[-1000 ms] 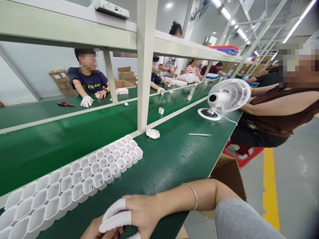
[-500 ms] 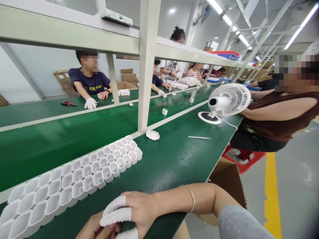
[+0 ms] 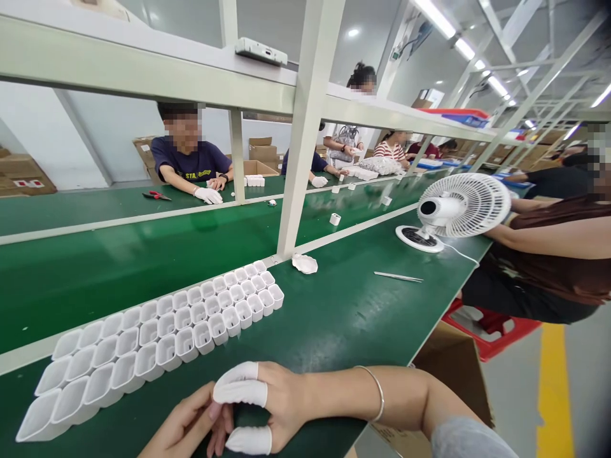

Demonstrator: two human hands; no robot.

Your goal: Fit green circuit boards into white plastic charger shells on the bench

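Note:
At the bottom centre, my right hand [image 3: 281,397] wears white finger cots [image 3: 243,391] on its thumb and two fingers. Its thumb is apart from the fingers, and its covered fingertips touch my left hand [image 3: 184,423]. My left fingers are bare and closed at those fingertips; whatever they pinch, if anything, is hidden. Beyond my hands, several open white plastic cups [image 3: 167,346] stand in three rows on the green table [image 3: 329,324]. Tweezers [image 3: 398,277] lie farther right, away from both hands.
A crumpled white item [image 3: 304,263] lies beside the shelf post [image 3: 305,140]. A white fan [image 3: 458,207] stands at right, near a seated person. White parts [image 3: 335,219] sit on the green conveyor [image 3: 191,238]. Co-workers sit across it. A cardboard box [image 3: 453,362] is below the table edge.
The view has swung left, so the scene sits farther right. My left hand shows more clearly, its fingers now at the tips of my right fingers. The cup rows have not changed.

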